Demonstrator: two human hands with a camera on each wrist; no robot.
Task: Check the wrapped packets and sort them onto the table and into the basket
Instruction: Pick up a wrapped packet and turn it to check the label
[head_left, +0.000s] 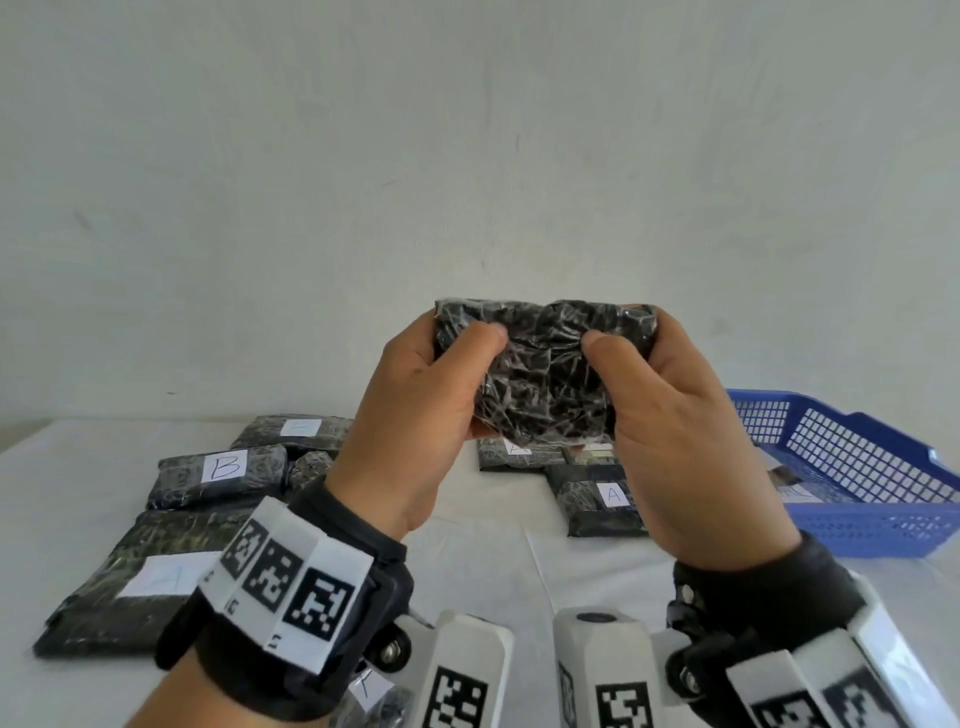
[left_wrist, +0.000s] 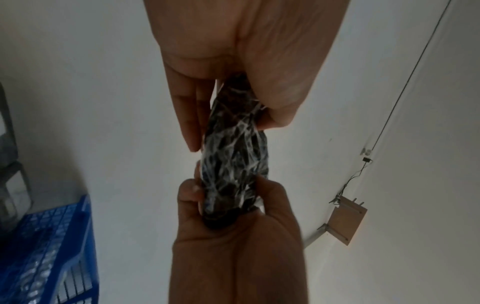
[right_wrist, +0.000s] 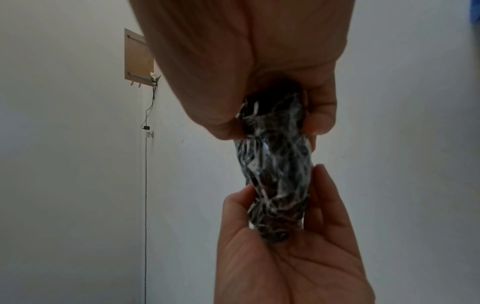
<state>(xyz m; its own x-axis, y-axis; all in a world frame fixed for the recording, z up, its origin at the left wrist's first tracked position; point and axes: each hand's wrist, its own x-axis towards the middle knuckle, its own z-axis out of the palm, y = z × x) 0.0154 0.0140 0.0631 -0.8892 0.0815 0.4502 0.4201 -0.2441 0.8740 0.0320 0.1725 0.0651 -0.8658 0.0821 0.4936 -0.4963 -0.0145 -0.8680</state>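
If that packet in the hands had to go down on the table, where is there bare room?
Bare cloth lies in the middle, between the B packet on the left and the A packet on the right. The left side is crowded with packets; the blue basket fills the right edge.

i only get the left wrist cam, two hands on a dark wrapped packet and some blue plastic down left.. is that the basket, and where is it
Observer: Yes, the blue basket stands on the table, on the right hand side.
Operator: any label on the held one
Observer: None on the side of the held packet facing the head camera; the left hand thumb and right thumb press that side.
Operator: others sorted yet
Observer: A packet marked B lies on the left, a packet marked A nearer the basket.
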